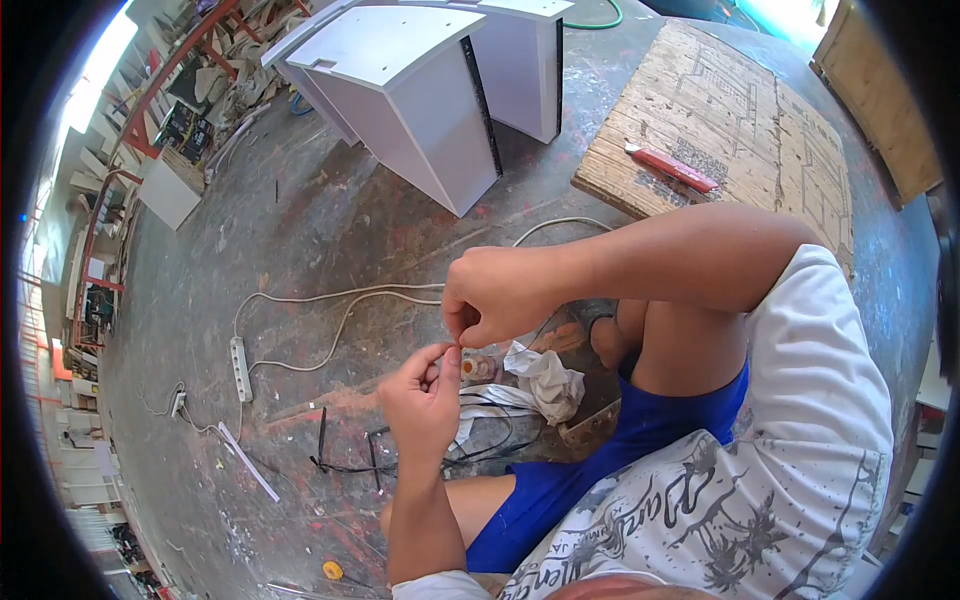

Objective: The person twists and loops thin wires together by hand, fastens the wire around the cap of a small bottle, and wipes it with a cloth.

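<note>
Left hand (425, 395) and right hand (508, 292) are curling narrow, fingertips pinching together at one spot, right hand sitting about 1 o'clock of the left; anything in the pinch is too small to tell, its long axis too. Small bottle (480, 369) is lying on the floor at 4 to 5 o'clock of the pinch, nearest the left thumb in view, axis unclear. Crumpled white sheet (558, 388), soft and creased, is lying at 4 o'clock. Thin black strip (322, 437) is lying at 8 o'clock. Oblong white power strip (240, 370) is lying at 9 o'clock, smooth, plastic-looking. Red utility knife (675, 168), slim, is resting at 2 o'clock on flat, rough printed cardboard (735, 125). White panel cabinet (400, 50), smooth, black-edged, is standing at 12 o'clock
</note>
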Demonstrator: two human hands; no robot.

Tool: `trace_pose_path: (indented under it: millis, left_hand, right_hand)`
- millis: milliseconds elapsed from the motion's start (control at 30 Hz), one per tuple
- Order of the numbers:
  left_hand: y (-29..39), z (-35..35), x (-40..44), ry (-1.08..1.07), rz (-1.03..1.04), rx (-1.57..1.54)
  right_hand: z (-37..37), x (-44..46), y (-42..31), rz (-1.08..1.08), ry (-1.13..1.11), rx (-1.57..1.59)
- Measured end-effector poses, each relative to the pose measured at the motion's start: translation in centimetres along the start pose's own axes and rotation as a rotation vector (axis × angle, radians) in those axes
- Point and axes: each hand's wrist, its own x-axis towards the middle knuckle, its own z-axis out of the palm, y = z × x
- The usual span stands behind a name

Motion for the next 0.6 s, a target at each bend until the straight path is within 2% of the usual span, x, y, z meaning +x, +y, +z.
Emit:
trace_pose_path:
  millis: [133, 233, 367, 467, 600]
  left_hand:
    - [-0.1, -0.6, -0.1, -0.107, -0.087, 0.009]
    - [0.1, -0.5, -0.1, -0.084, -0.076, 0.000]
    - [-0.2, -0.1, 0.0, 0.003, 0.038, 0.039]
    - [-0.2, -0.5, -0.1, 0.000, 0.101, 0.131]
    - [-0.1, -0.1, 0.0, 0.038, 0.158, 0.162]
  right_hand:
    - [-0.2, -0.2, -0.4, -0.012, 0.008, -0.005]
    - [-0.1, -0.1, -0.1, -0.031, -0.014, -0.024]
    - [0.5, -0.1, 0.5, -0.041, -0.011, -0.025]
    - [-0.2, 0.2, -0.5, 0.132, -0.187, 0.038]
    - [-0.2, 0.5, 0.3, 0.105, -0.196, 0.108]
